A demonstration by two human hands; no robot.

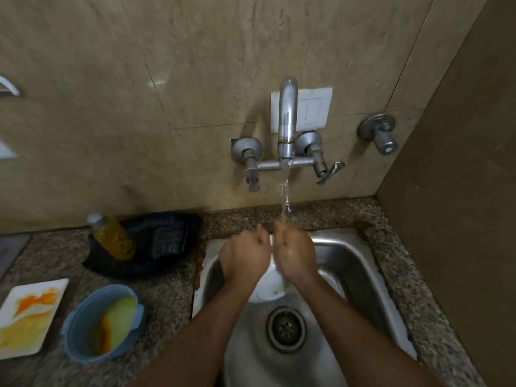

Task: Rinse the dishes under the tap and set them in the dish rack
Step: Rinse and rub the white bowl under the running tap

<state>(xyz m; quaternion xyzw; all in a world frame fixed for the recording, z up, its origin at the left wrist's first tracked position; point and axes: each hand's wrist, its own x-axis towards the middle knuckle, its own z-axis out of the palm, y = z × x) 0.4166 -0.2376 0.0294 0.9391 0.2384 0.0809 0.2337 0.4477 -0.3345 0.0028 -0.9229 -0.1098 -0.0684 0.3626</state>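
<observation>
Both of my hands are over the steel sink (360, 263), under the running tap (287, 118). My left hand (244, 256) and my right hand (296, 254) have their fingers curled round the rim of a white dish (269, 286), which they hold tilted between them; the water lands on my right hand. My hands and wrists hide most of the dish, so I cannot tell its full shape. Below it lies the drain (286, 329). On the granite counter to my left wait a blue bowl (103, 322) with yellow-green residue and, beside it, a white plate (30, 314) smeared orange. Behind them a dark tray (145, 244) carries a yellow bottle (111, 236) and a scrub pad (169, 241).
</observation>
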